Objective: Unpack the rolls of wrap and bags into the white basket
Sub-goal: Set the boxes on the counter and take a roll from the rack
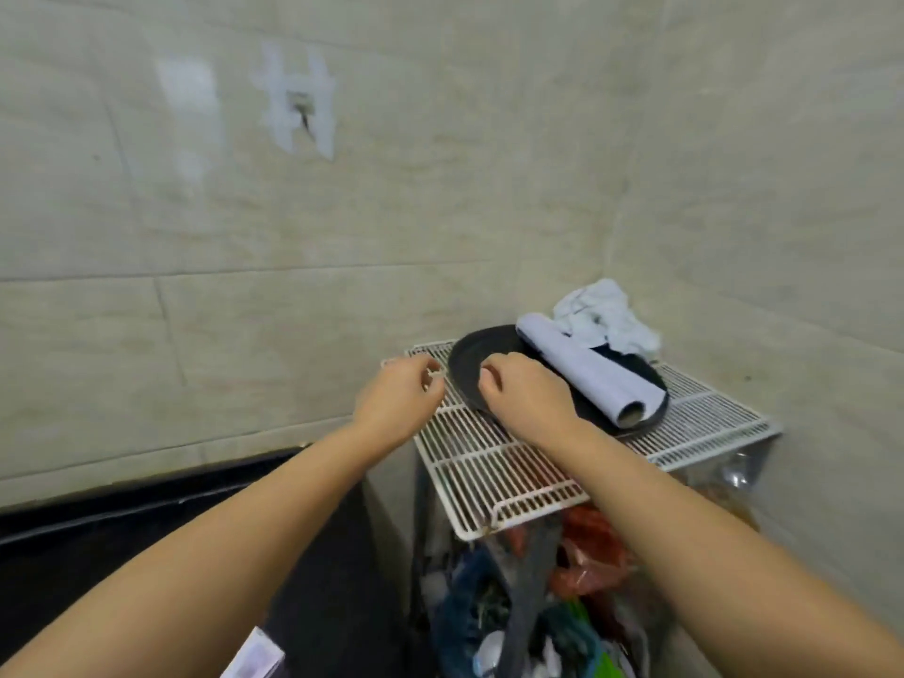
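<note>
A: Near, under the white wire rack (494, 469), bags (582, 570).

B: Left hand (398, 401) pinches the rack's far-left edge; right hand (526, 391) curled on the black plate (467, 367), grip unclear.

A: Roll of wrap (587, 369) lies across it, crumpled cloth (604, 313) beyond.

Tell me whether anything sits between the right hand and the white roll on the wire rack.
Nothing visible does. The right hand rests on the near edge of the black round plate on the white wire rack; the white roll lies across that plate just to the hand's right, with bare plate between them.
</note>
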